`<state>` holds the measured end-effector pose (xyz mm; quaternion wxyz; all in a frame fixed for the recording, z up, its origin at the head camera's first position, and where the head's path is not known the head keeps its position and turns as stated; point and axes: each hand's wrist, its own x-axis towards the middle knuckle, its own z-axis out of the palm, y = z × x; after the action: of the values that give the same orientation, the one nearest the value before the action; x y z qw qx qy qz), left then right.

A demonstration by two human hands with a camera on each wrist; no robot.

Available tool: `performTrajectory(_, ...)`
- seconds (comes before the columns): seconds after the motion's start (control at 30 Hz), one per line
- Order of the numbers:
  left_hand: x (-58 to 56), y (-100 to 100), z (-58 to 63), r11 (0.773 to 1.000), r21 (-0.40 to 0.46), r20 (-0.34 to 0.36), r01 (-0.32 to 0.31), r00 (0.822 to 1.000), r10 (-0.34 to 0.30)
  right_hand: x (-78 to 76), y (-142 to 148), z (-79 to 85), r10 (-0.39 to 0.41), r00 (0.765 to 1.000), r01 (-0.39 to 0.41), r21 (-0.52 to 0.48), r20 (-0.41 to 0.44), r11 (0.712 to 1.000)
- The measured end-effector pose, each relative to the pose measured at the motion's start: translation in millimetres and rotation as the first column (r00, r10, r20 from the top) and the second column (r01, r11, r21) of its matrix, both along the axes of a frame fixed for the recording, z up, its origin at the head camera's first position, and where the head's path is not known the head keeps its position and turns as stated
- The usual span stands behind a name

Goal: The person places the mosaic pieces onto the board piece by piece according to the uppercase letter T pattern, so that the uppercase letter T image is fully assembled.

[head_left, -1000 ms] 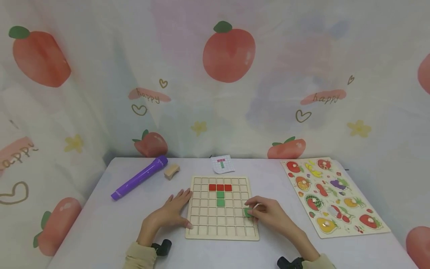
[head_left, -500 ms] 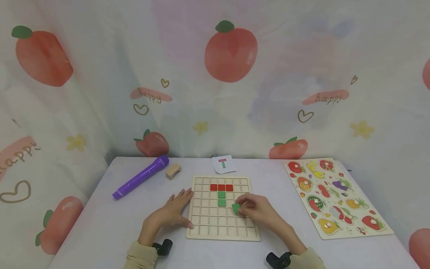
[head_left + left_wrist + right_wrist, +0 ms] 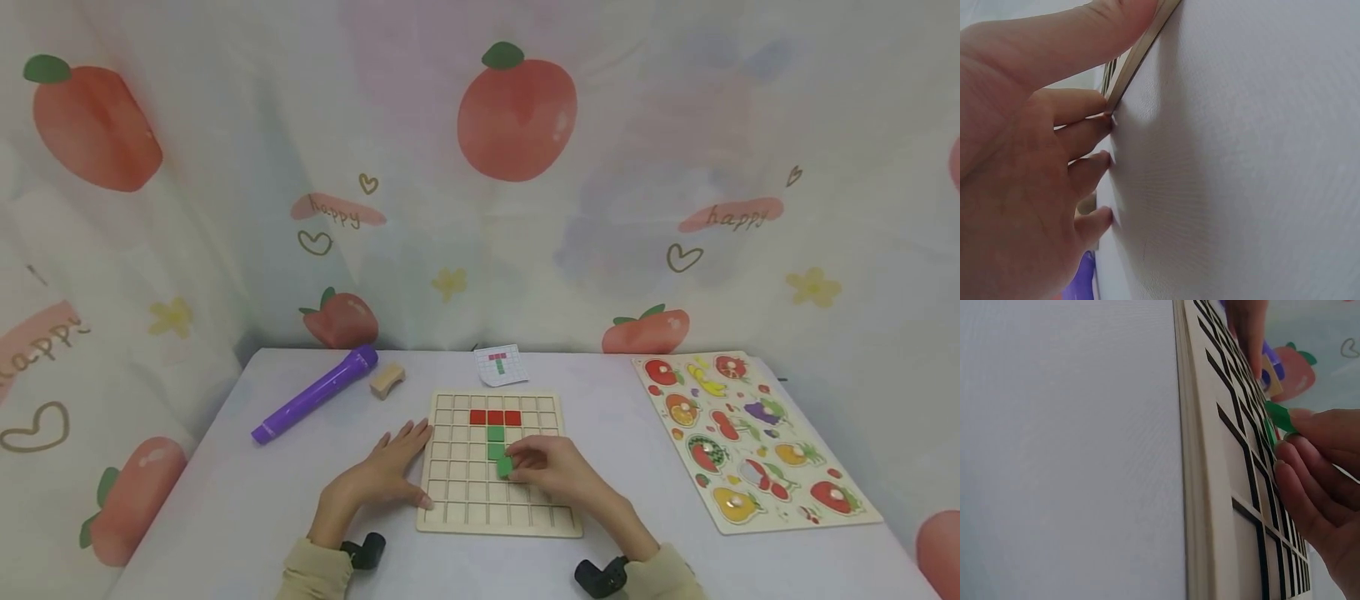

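Note:
A wooden grid board (image 3: 457, 518) lies on the white table. Three red tiles (image 3: 495, 417) fill a row of its cells, and two green tiles (image 3: 496, 442) run down below the middle one. My right hand (image 3: 551, 471) pinches another green tile (image 3: 505, 467) between thumb and fingers, close over the cell under that green column; the right wrist view shows this green tile (image 3: 1280, 416) tilted above the grid. On the board's left edge rests my left hand (image 3: 378, 479), fingers spread and thumb at the lower edge. In the left wrist view its fingertips (image 3: 1105, 159) meet the table beside the board.
Behind the board lies a paper card (image 3: 500, 366) printed with a red and green T pattern. A purple microphone-shaped stick (image 3: 315, 394) and a small arched wooden block (image 3: 387, 381) are at the back left. A fruit puzzle board (image 3: 750, 442) lies on the right.
My right hand has carried the green tile leftward from the board's right edge to just below the green column. The left hand has stayed at the board's left edge.

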<state>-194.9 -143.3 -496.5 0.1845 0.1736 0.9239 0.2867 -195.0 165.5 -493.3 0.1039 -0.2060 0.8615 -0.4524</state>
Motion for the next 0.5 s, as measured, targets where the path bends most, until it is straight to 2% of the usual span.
performTrajectory(0.27, 0.5, -0.3, -1.6, 1.000, 0.002, -0.004, 0.005, 1.000, -0.005, -2.3, -10.5, -2.9, 0.011, 0.999, -0.009, 0.052, -0.031, 0.999)
performTrajectory(0.5, 2.4, 2.0, 6.1, 1.000, 0.001, 0.011, -0.019, 1.000, 0.019, -2.4, -16.0, -3.3, 0.009, 0.999, -0.005, 0.078, -0.047, 0.997)
